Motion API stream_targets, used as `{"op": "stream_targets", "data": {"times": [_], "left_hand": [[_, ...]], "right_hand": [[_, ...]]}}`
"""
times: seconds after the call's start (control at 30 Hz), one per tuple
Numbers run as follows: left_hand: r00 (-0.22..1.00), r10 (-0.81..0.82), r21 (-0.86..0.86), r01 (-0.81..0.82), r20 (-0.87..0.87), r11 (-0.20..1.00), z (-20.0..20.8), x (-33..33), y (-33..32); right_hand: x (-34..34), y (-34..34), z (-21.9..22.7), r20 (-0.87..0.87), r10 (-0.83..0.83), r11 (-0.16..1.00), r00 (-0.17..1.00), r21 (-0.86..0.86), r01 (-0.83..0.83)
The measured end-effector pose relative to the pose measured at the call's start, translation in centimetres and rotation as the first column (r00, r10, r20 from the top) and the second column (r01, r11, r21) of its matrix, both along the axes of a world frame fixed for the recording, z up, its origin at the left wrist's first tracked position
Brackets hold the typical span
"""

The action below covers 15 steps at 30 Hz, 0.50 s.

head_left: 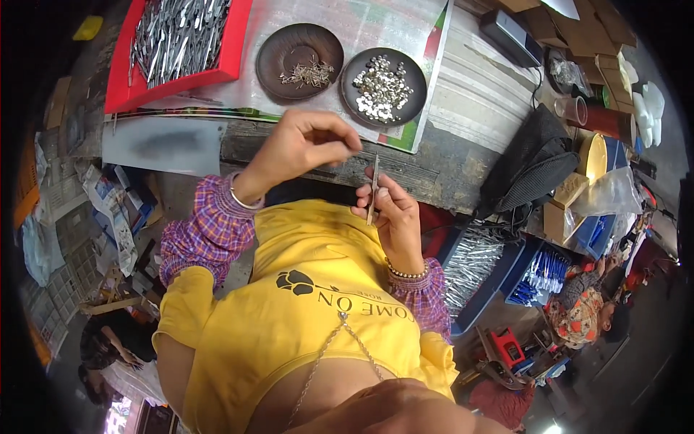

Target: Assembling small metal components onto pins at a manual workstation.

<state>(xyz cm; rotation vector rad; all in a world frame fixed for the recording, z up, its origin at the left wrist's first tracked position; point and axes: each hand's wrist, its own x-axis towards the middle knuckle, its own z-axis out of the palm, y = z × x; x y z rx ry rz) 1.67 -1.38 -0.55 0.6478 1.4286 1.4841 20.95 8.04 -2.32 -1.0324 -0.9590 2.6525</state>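
Note:
My right hand point(394, 213) holds a slim, pointed metal piece point(374, 189) upright between thumb and fingers, close to the bench edge. To its left, my left hand point(300, 147) is raised in a pinch, thumb and forefinger nearly together; whatever they hold, if anything, is too small to make out. Just beyond the hands are two dark round dishes. Small pins lie in the left dish point(269, 61), and small shiny silver discs or nuts fill much of the right dish point(349, 90). A red tray point(233, 61) at the far left is heaped with slim metal pieces.
The dishes stand on a sheet-covered wooden bench point(463, 163). A black mesh bag point(531, 159) lies at the bench's right. Below it, blue bins point(463, 307) hold many metal pieces, some blue-handled. Cartons point(564, 217) are stacked farther right. Other people sit or stand in the background.

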Motion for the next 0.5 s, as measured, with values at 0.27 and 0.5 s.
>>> {"op": "stream_targets", "data": {"times": [0.27,0.5], "left_hand": [[0.983,-0.005,-0.005,0.006,0.186,1.000,-0.9,2.1,0.4],[0.971,-0.011,-0.017,0.015,0.239,1.000,-1.8,2.0,0.2]], "right_hand": [[-0.1,-0.6,0.2,-0.007,0.018,0.999,1.000,0.033,-0.017],[0.0,-0.6,0.1,0.013,0.012,1.000,1.000,0.018,-0.012]]}}
